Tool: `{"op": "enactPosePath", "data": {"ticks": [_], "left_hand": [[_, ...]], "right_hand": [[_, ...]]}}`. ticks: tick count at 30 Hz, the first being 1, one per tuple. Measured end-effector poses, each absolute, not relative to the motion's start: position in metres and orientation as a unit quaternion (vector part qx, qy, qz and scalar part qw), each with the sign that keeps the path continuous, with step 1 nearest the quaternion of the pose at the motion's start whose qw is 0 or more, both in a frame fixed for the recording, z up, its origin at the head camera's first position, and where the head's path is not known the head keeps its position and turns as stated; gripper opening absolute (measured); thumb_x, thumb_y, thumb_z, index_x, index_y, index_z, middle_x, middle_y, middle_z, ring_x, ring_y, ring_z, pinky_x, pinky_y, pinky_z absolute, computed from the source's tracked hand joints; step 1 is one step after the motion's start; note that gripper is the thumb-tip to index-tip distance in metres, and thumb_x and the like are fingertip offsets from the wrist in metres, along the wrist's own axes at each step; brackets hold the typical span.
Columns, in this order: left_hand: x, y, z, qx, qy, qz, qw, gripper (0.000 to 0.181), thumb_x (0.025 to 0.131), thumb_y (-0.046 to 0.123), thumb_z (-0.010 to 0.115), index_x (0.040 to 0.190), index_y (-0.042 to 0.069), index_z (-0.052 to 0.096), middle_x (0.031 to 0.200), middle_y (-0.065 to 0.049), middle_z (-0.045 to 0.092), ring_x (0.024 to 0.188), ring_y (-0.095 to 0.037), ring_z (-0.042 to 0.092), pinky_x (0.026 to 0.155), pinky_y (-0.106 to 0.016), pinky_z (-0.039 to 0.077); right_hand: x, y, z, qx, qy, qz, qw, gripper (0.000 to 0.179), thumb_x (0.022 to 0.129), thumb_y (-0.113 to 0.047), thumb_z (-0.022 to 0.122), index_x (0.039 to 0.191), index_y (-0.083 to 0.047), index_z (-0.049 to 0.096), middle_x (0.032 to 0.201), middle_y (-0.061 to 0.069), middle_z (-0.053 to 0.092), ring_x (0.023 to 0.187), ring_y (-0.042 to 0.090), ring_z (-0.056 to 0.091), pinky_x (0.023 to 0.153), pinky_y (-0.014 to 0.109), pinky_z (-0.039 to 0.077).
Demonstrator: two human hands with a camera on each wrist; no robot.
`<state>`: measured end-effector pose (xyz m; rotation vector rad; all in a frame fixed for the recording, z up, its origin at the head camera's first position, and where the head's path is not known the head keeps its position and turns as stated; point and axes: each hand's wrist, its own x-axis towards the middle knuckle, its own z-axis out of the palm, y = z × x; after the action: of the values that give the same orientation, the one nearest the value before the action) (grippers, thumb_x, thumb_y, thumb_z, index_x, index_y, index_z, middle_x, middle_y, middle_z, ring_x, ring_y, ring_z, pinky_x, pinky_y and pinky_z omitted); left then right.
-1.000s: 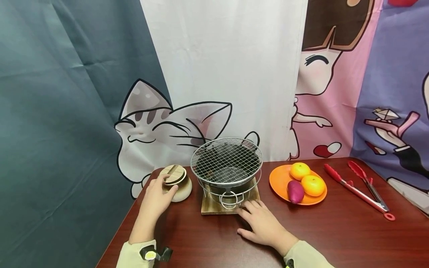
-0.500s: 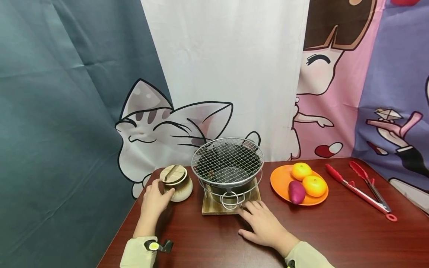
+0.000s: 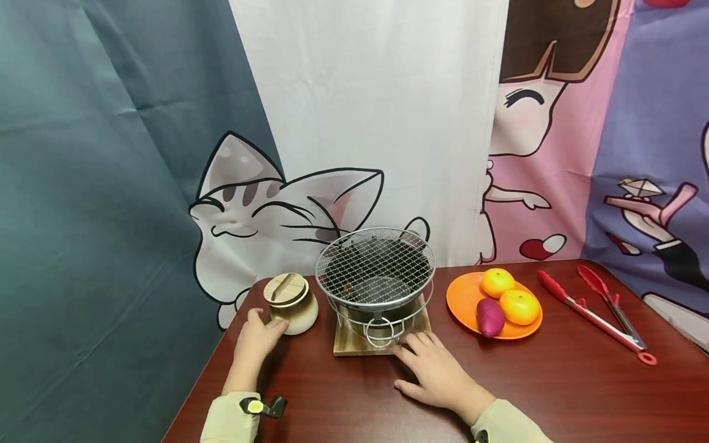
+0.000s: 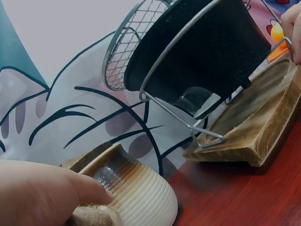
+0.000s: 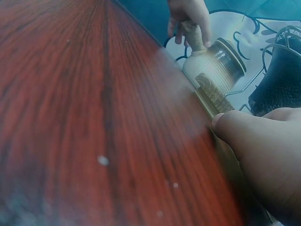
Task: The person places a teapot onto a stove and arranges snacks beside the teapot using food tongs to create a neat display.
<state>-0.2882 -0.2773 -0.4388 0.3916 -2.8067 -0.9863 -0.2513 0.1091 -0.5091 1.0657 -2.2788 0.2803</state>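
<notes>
A squat ceramic pot [image 3: 298,317], brown above and cream below, stands at the left under a flat wooden lid [image 3: 285,289]. My left hand [image 3: 255,341] grips its twine-wrapped side handle [image 5: 192,35], thumb on top against the ribbed wall. Beside the pot a black tabletop grill [image 4: 197,52] sits in a wire frame on a square wooden board [image 3: 351,344], a round wire mesh [image 3: 376,267] over it. On the board's front right corner rest the fingers of my right hand [image 3: 434,372], the thumb spread apart; between those fingers I see nothing.
To the right, an orange plate [image 3: 462,301] bears two mandarins [image 3: 519,307] and a purple sweet potato [image 3: 490,317]. Red-tipped tongs [image 3: 595,323] lie spread beyond it. A printed curtain [image 3: 388,123] hangs behind the dark red table [image 3: 343,400].
My left hand has come down from beside the wooden lid to the pot's side handle and taken hold of it. The pot, the grill and my right hand stay where they were.
</notes>
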Motion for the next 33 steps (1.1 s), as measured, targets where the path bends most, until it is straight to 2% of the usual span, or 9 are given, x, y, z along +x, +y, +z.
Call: {"op": "enactPosePath", "data": {"ticks": [3, 5, 10, 14, 24, 33], "left_hand": [[-0.2869, -0.2792, -0.4407, 0.129, -0.933, -0.329, 0.068, 0.066, 0.087, 0.042, 0.069, 0.132, -0.001, 0.046, 0.115, -0.03, 0.061, 0.077, -0.034, 0.065, 0.065, -0.045, 0.052], [-0.2866, -0.2801, -0.4412, 0.122, -0.935, -0.325, 0.07, 0.058, 0.087, 0.042, 0.07, 0.124, 0.0, 0.053, 0.107, -0.026, 0.064, 0.07, -0.029, 0.063, 0.059, -0.043, 0.05], [-0.288, -0.2821, -0.4433, 0.116, -0.945, -0.296, 0.081, 0.046, 0.086, 0.041, 0.071, 0.106, 0.002, 0.059, 0.098, -0.018, 0.067, 0.086, -0.033, 0.062, 0.074, -0.05, 0.049], [-0.2906, -0.2821, -0.4423, 0.116, -0.946, -0.289, 0.086, 0.041, 0.086, 0.039, 0.071, 0.099, 0.002, 0.058, 0.093, -0.017, 0.067, 0.084, -0.033, 0.062, 0.075, -0.052, 0.049], [-0.2912, -0.2797, -0.4416, 0.123, -0.946, -0.287, 0.086, 0.039, 0.086, 0.038, 0.071, 0.093, 0.003, 0.055, 0.087, -0.016, 0.065, 0.081, -0.033, 0.062, 0.072, -0.05, 0.048], [-0.2896, -0.279, -0.4399, 0.126, -0.942, -0.299, 0.082, 0.044, 0.085, 0.038, 0.073, 0.097, 0.0, 0.055, 0.089, -0.02, 0.066, 0.082, -0.035, 0.062, 0.073, -0.051, 0.049]], "right_hand": [[-0.2515, 0.1082, -0.5097, 0.403, -0.859, 0.107, 0.297, 0.06, 0.076, -0.051, 0.077, 0.124, -0.017, 0.067, 0.115, 0.004, 0.058, 0.104, 0.026, 0.054, 0.093, 0.051, 0.043], [-0.2512, 0.1074, -0.5098, 0.402, -0.861, 0.11, 0.292, 0.06, 0.077, -0.051, 0.077, 0.125, -0.017, 0.067, 0.115, 0.004, 0.058, 0.104, 0.027, 0.054, 0.094, 0.051, 0.043], [-0.2499, 0.1069, -0.5102, 0.4, -0.863, 0.109, 0.288, 0.06, 0.077, -0.051, 0.077, 0.125, -0.017, 0.067, 0.115, 0.003, 0.057, 0.104, 0.026, 0.054, 0.094, 0.052, 0.043], [-0.2505, 0.1073, -0.509, 0.397, -0.863, 0.113, 0.292, 0.059, 0.077, -0.05, 0.077, 0.125, -0.016, 0.067, 0.114, 0.004, 0.058, 0.104, 0.026, 0.054, 0.094, 0.051, 0.043], [-0.2497, 0.1088, -0.5105, 0.396, -0.865, 0.114, 0.287, 0.06, 0.077, -0.05, 0.077, 0.126, -0.017, 0.067, 0.115, 0.003, 0.057, 0.105, 0.026, 0.054, 0.095, 0.052, 0.043], [-0.2501, 0.1086, -0.5092, 0.397, -0.863, 0.117, 0.29, 0.059, 0.076, -0.049, 0.077, 0.124, -0.016, 0.068, 0.114, 0.003, 0.058, 0.104, 0.025, 0.054, 0.094, 0.051, 0.043]]}}
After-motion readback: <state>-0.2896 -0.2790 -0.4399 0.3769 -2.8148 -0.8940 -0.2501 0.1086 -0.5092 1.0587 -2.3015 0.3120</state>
